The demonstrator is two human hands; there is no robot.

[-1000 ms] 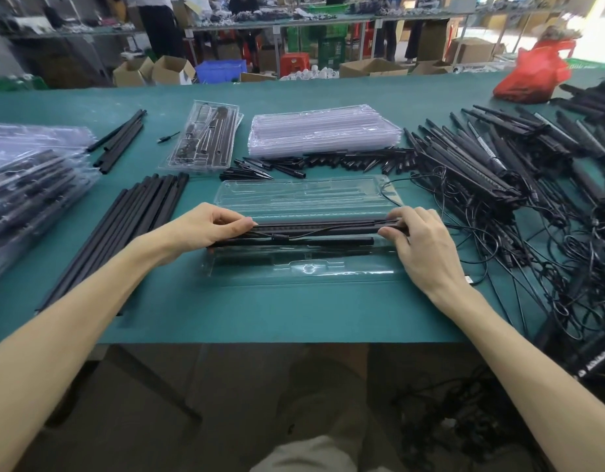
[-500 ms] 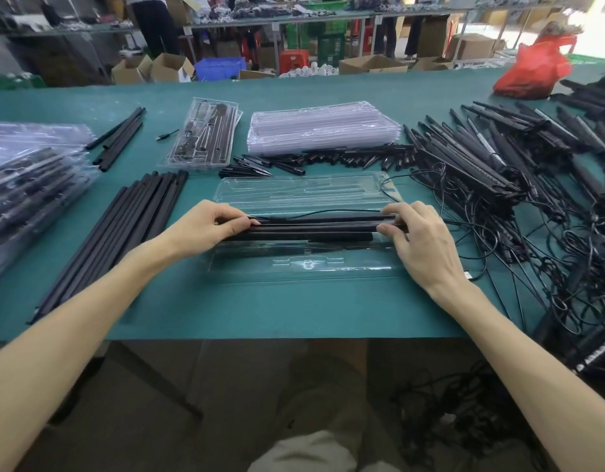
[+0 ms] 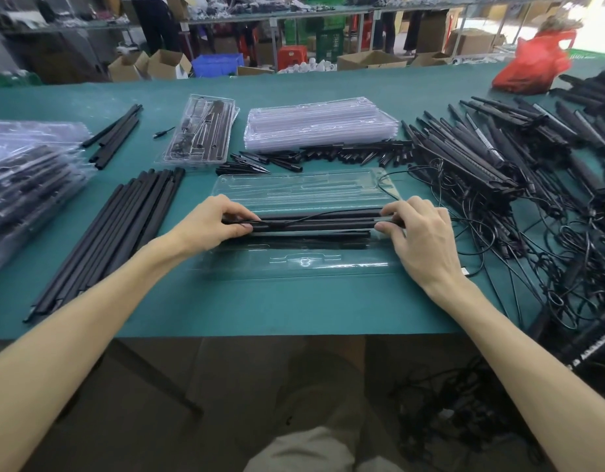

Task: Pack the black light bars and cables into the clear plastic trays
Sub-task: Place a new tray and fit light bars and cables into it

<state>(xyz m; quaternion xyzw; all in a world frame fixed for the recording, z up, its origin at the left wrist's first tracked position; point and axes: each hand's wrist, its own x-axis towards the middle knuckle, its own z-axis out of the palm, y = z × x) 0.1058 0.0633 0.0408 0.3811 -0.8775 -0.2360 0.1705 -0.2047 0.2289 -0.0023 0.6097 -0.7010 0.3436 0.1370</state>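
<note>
An open clear plastic tray (image 3: 304, 267) lies on the green table in front of me, its lid half (image 3: 304, 190) folded back. A black light bar (image 3: 314, 223) with a thin cable (image 3: 328, 215) running along it lies lengthwise over the tray's slots, above other black bars (image 3: 311, 237) seated in the tray. My left hand (image 3: 205, 229) pinches the bar's left end between thumb and fingers. At the bar's right end my right hand (image 3: 423, 236) does the same.
Loose black bars (image 3: 113, 233) lie at the left, packed trays (image 3: 25, 185) stack at the far left. A filled tray (image 3: 200, 131) and a stack of empty trays (image 3: 318, 126) sit behind. Small black spikes (image 3: 328, 156) and a tangle of bars with cables (image 3: 518, 185) fill the right. Red bag (image 3: 532, 66) at the back right.
Both hands have shifted the light bar slightly away from me over the tray, keeping hold of its ends. The cable now lies along the bar's top.
</note>
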